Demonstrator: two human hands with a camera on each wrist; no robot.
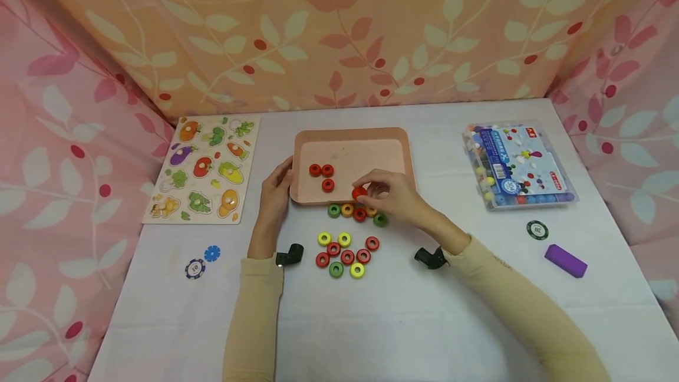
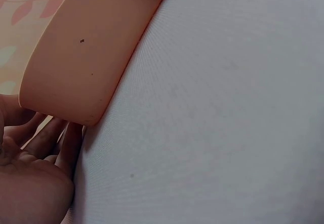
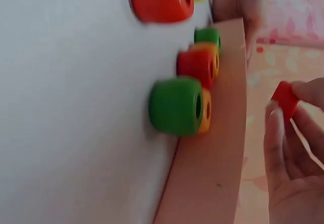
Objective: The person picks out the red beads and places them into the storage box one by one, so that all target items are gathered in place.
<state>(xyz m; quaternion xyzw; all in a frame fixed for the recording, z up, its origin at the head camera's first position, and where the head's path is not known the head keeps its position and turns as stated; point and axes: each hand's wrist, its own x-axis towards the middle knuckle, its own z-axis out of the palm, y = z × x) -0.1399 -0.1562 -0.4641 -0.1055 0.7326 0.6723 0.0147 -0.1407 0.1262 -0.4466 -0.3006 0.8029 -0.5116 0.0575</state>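
My right hand (image 1: 395,193) pinches a red bead (image 3: 286,100) between thumb and fingertips, above the front rim of a shallow pink tray (image 1: 366,132). Inside the tray, toward its left, lie three red beads (image 1: 328,185). My left hand (image 1: 274,193) rests against the tray's left end, with its fingers along the outer wall in the left wrist view. Right in front of the tray is a row of green, orange and red beads (image 3: 174,107). Nearer to me lie several loose red, yellow and green beads (image 1: 347,257) with holes through them.
A vegetable puzzle board (image 1: 209,152) lies at the left, with two chips (image 1: 195,268) in front of it. On the right are a clear plastic box of colored beads (image 1: 522,164), a dark chip (image 1: 537,230) and a purple block (image 1: 566,260). Floral curtains (image 1: 339,34) border the white table.
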